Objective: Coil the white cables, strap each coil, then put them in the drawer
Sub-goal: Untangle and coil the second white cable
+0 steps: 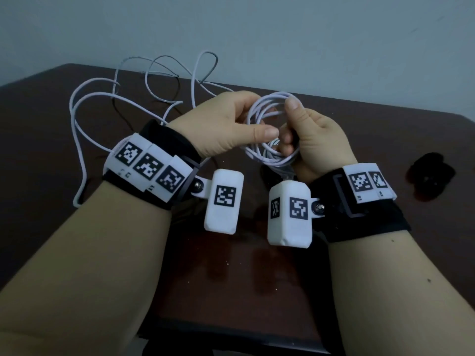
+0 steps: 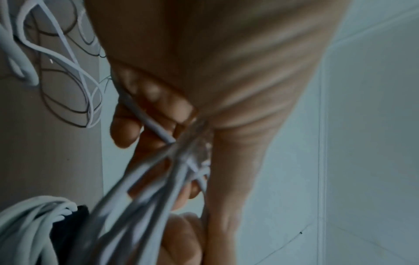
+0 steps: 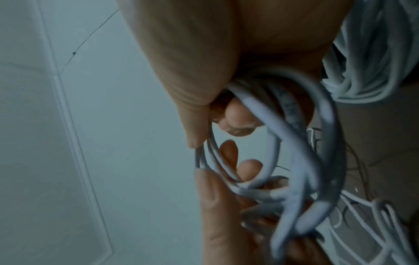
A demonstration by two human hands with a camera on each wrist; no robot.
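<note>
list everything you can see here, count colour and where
cable coil: one, white, held in the air between both hands
loose cable: white, count unclear, sprawled over the far left of the table
black object: one, on the table at right, too dark to identify
table: one, dark brown, beneath everything
wall: pale grey, behind the table
wrist bands: two, black with white marker blocks, one on each wrist
left hand: pinches the coil's left side
right hand: grips the coil's right side

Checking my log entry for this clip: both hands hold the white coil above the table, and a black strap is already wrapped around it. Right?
Not quite. Both the left hand and right hand do hold the coil above the table, but the head view shows no strap around it; the loops are bare.
</note>
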